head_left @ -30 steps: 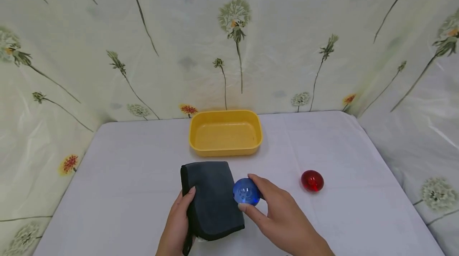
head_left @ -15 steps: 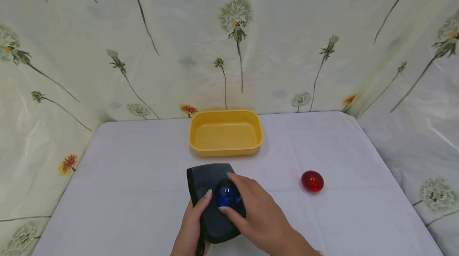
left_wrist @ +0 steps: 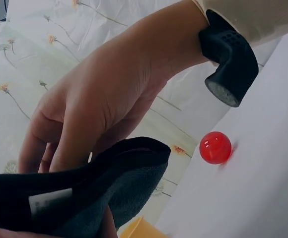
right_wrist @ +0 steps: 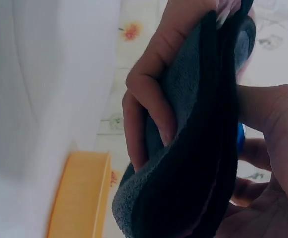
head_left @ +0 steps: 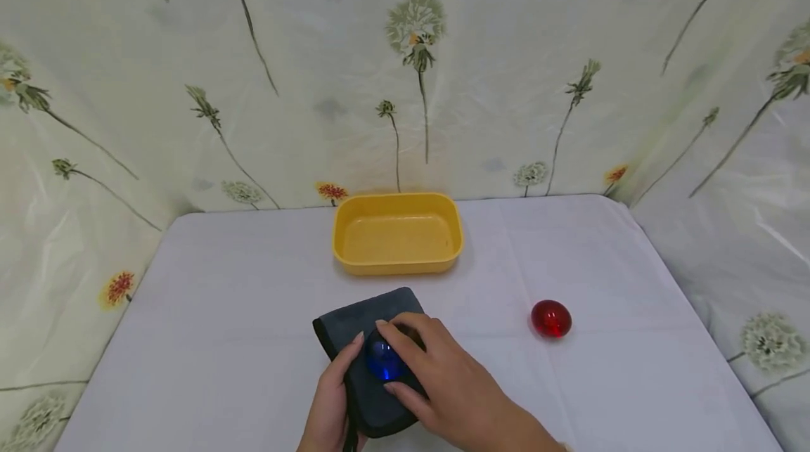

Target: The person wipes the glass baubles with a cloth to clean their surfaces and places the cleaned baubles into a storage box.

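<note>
A dark grey folded cloth (head_left: pixel 351 316) with black edging is held up by my left hand (head_left: pixel 329 399), its thumb on top and its other fingers curled underneath. Those fingers (right_wrist: pixel 156 94) show on the fuzzy underside in the right wrist view. Against the cloth's upper face sits a clear blue ball (head_left: pixel 383 359). My right hand (head_left: pixel 458 385) grips this ball between thumb and fingertips, partly covering it. In the left wrist view a white label (left_wrist: pixel 49 201) shows at the cloth's edge, while the ball is hidden there.
A yellow tray (head_left: pixel 397 269) stands at the back middle of the white table (head_left: pixel 240 283). To the right of my hands lies a clear red ball (head_left: pixel 551 319). A flower-printed sheet (head_left: pixel 304 86) hangs behind and at both sides.
My right hand has carried the blue ball leftward onto the cloth and shifted its fingers over it. The cloth has turned clockwise, and the left hand has moved slightly right. Tray and red ball stay put.
</note>
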### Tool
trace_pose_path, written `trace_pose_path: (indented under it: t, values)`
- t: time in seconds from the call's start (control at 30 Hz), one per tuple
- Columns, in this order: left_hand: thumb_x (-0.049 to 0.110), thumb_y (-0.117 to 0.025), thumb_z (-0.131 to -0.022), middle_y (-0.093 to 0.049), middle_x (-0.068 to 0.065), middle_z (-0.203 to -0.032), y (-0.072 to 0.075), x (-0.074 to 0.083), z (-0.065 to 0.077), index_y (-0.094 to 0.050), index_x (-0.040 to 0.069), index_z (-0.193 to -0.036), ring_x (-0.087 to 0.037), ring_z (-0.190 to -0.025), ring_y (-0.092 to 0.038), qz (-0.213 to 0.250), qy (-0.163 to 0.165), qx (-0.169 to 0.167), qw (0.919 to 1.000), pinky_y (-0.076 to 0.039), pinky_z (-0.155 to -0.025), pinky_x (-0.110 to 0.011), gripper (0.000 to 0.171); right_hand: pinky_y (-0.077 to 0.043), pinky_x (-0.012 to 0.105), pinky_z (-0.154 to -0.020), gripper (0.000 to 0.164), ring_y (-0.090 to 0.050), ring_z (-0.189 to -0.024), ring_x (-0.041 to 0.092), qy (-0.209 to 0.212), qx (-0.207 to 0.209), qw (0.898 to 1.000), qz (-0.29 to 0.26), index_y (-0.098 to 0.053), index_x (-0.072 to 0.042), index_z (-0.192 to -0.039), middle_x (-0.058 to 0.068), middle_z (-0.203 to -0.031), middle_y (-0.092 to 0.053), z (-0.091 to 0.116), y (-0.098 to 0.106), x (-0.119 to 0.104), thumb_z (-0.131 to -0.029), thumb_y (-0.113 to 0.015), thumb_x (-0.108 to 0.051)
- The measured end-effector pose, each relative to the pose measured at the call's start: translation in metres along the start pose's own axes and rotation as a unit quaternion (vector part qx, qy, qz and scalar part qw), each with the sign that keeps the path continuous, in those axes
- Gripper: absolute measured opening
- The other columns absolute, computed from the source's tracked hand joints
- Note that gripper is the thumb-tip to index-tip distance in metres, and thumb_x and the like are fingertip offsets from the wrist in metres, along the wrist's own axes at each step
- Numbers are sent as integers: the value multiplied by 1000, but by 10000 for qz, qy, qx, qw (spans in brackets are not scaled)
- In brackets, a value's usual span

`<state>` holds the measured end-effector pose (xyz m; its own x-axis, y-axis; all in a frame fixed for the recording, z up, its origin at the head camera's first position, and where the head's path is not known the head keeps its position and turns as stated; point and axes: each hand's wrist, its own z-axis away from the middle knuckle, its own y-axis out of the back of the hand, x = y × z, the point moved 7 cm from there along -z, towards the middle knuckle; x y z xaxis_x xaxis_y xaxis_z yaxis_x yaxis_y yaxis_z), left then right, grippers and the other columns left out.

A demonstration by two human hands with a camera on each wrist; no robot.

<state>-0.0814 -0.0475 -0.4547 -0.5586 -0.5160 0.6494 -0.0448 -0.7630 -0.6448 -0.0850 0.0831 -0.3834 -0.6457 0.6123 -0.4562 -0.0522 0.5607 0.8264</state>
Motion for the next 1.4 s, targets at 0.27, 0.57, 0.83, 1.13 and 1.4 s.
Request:
trace_pose_path:
  t: [0.27,0.57,0.83,1.13,1.4]
  values:
    - [50,-41,-111,-69,-2,-118,-2,-2,-1,-52,12,-143,-13,-102,-70,135,16,-54,9999,-58,-92,-34,51,-57,29,-91,61,-51,-111,11,-161,202,9995,189,-59,-17,-145,0,-125,-54,-3,0,4,-98,-69,-54]
    - [65,-40,-106,-73,-2,-100,-4,-4,3,-63,10,-131,-11,-85,-72,-386,334,-89,9987,-60,-76,-26,65,-52,31,-98,73,-49,-109,11,-474,187,9973,537,-61,-6,-140,0,-123,-57,-5,-3,5,-98,-59,-66]
    - [58,-34,-110,-74,-3,-106,-3,-1,1,-64,11,-133,-14,-92,-73,-231,150,-43,9996,-60,-83,-30,60,-52,38,-104,73,-52,-123,15,74,284,9995,150,-49,-15,-151,3,-141,-51,-2,1,2,-92,-81,-43]
    - [54,-33,-110,-71,-2,-105,-2,-5,2,-54,4,-142,-12,-91,-72,-463,118,-7,9989,-60,-83,-29,63,-56,29,-93,57,-55,-107,9,-264,818,9960,251,-68,-11,-126,-4,-116,-61,-2,5,5,-94,-71,-59]
    - [55,-31,-110,-72,-2,-106,0,-1,3,-53,4,-144,-12,-92,-72,-408,101,-18,9991,-60,-85,-30,65,-55,33,-99,72,-54,-117,11,-413,516,9976,203,-61,-10,-141,-1,-128,-57,-4,2,6,-92,-72,-61]
